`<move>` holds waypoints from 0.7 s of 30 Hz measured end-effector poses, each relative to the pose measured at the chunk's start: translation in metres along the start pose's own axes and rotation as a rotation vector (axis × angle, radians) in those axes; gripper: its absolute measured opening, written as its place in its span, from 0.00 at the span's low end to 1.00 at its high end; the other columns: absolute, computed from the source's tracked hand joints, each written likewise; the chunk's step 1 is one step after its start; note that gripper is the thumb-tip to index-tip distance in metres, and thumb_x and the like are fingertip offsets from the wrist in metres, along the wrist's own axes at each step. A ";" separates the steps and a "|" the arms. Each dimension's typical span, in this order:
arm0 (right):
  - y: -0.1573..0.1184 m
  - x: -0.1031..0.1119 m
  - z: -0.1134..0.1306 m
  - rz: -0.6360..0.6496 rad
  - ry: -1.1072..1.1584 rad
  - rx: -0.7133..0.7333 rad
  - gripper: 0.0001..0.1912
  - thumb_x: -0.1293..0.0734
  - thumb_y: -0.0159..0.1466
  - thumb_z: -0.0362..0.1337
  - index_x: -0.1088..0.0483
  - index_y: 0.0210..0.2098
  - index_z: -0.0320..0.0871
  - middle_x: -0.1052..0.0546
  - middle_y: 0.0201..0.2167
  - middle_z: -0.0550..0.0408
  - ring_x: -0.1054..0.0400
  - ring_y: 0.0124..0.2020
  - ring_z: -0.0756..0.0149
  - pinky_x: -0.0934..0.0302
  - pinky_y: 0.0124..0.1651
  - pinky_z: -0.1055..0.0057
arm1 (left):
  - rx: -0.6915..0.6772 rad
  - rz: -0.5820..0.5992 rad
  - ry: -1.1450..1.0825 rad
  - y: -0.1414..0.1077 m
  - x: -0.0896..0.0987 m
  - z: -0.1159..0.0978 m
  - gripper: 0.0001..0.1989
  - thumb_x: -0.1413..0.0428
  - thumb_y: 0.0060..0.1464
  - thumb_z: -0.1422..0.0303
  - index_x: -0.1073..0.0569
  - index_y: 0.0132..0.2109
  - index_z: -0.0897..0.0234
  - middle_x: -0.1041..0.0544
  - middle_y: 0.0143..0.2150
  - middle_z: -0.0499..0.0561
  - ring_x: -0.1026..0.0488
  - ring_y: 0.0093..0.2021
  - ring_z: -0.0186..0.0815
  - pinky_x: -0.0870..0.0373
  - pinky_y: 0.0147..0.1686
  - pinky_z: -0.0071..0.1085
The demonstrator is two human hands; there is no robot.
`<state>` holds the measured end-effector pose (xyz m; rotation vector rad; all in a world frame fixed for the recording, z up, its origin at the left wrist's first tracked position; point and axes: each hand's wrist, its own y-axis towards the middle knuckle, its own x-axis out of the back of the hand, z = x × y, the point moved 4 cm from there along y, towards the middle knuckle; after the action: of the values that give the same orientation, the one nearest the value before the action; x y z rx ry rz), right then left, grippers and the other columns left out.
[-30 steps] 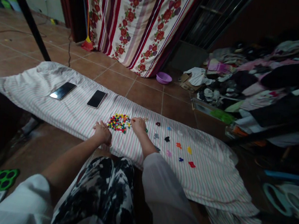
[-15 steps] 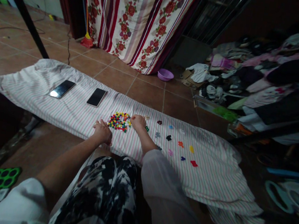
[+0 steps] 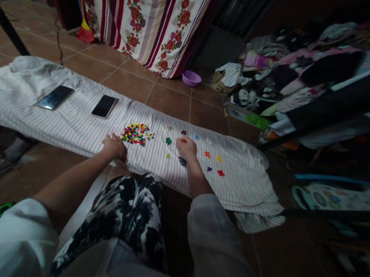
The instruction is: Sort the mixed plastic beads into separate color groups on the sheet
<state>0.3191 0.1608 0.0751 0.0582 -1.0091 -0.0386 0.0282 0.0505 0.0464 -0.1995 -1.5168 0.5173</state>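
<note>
A mixed pile of small coloured beads [image 3: 137, 134] lies on the striped cloth [image 3: 154, 166]. Left of it, my left hand [image 3: 115, 146] rests by the cloth's near edge, fingers stretched out and holding nothing visible. My right hand [image 3: 187, 148] is over the small single-colour groups, fingertips pinched; whatever they hold is too small to make out. Around that hand lie green beads [image 3: 168, 141], dark red beads [image 3: 183, 132], dark grey beads [image 3: 182, 161] and orange beads [image 3: 207, 154]. Yellow beads [image 3: 218, 158] and red beads [image 3: 221, 173] sit farther right. My right hand covers part of the groups.
Two phones, one at the far left [image 3: 56, 97] and one nearer the pile [image 3: 104, 106], lie on the cloth. Beyond it are a purple basin [image 3: 191, 79], a broom [image 3: 85, 32] and a floral curtain [image 3: 146, 15]. Heaped clothes [image 3: 281, 78] fill the right side.
My right hand has moved from the mixed pile rightward to the single-colour groups. My left hand stays beside the pile. The whole view has shifted, with things appearing farther left and higher.
</note>
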 end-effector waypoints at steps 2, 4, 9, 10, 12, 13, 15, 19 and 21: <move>-0.013 0.013 -0.017 -0.018 0.007 -0.035 0.11 0.37 0.57 0.41 0.25 0.33 0.45 0.22 0.30 0.57 0.31 0.34 0.66 0.42 0.37 0.73 | 0.063 0.001 0.034 -0.004 0.000 0.002 0.63 0.43 0.37 0.41 0.56 0.67 0.84 0.58 0.67 0.82 0.56 0.66 0.70 0.43 0.55 0.51; -0.026 0.024 -0.032 -0.046 0.004 -0.061 0.10 0.37 0.57 0.40 0.25 0.33 0.44 0.22 0.30 0.56 0.31 0.34 0.65 0.42 0.36 0.73 | 0.076 -0.002 0.047 -0.005 -0.001 0.002 0.62 0.44 0.39 0.41 0.57 0.67 0.85 0.58 0.67 0.82 0.55 0.66 0.68 0.42 0.55 0.50; -0.060 0.042 -0.060 -0.083 -0.010 -0.071 0.10 0.37 0.58 0.40 0.25 0.32 0.44 0.22 0.29 0.56 0.31 0.34 0.66 0.42 0.37 0.74 | -0.013 -0.017 0.045 -0.002 -0.004 0.003 0.60 0.44 0.35 0.37 0.46 0.66 0.75 0.51 0.67 0.79 0.54 0.65 0.70 0.46 0.55 0.56; -0.067 0.044 -0.064 -0.083 -0.017 -0.059 0.10 0.37 0.58 0.39 0.25 0.32 0.44 0.22 0.29 0.56 0.31 0.33 0.66 0.42 0.37 0.74 | -0.036 -0.009 0.043 -0.001 -0.004 0.002 0.59 0.44 0.34 0.36 0.43 0.65 0.73 0.50 0.67 0.78 0.55 0.65 0.70 0.47 0.55 0.57; -0.077 0.045 -0.070 -0.070 -0.032 -0.026 0.09 0.38 0.58 0.39 0.26 0.32 0.44 0.23 0.29 0.56 0.31 0.32 0.67 0.42 0.38 0.74 | -0.066 0.014 0.041 0.001 -0.004 0.001 0.57 0.44 0.33 0.36 0.39 0.63 0.71 0.48 0.67 0.76 0.56 0.66 0.70 0.50 0.57 0.58; -0.080 0.045 -0.072 -0.060 -0.038 -0.010 0.09 0.38 0.58 0.38 0.26 0.31 0.43 0.23 0.29 0.56 0.31 0.32 0.67 0.42 0.38 0.74 | -0.074 0.025 0.042 0.001 -0.003 0.000 0.55 0.44 0.33 0.36 0.36 0.62 0.70 0.48 0.67 0.75 0.57 0.66 0.70 0.52 0.57 0.58; -0.086 0.043 -0.075 -0.047 -0.045 0.015 0.09 0.38 0.58 0.37 0.26 0.31 0.43 0.23 0.30 0.55 0.31 0.33 0.68 0.42 0.39 0.74 | -0.090 0.034 0.048 0.001 -0.003 -0.001 0.52 0.43 0.33 0.36 0.33 0.60 0.68 0.46 0.67 0.73 0.58 0.66 0.69 0.54 0.59 0.58; -0.092 0.035 -0.075 -0.041 -0.049 0.059 0.09 0.39 0.59 0.36 0.26 0.31 0.42 0.23 0.32 0.54 0.31 0.35 0.68 0.42 0.41 0.75 | -0.113 0.020 0.047 0.003 -0.005 0.001 0.52 0.44 0.33 0.35 0.32 0.59 0.67 0.46 0.67 0.72 0.59 0.67 0.68 0.56 0.60 0.58; -0.095 0.031 -0.071 -0.044 -0.067 0.070 0.09 0.39 0.59 0.36 0.26 0.31 0.42 0.23 0.33 0.54 0.31 0.36 0.68 0.42 0.41 0.75 | -0.109 0.013 0.041 0.004 -0.007 0.002 0.54 0.44 0.32 0.35 0.34 0.60 0.69 0.47 0.67 0.74 0.59 0.67 0.69 0.56 0.60 0.58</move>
<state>0.3953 0.0661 0.0576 0.1440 -1.0765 -0.0453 0.0258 0.0509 0.0387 -0.3028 -1.5051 0.4390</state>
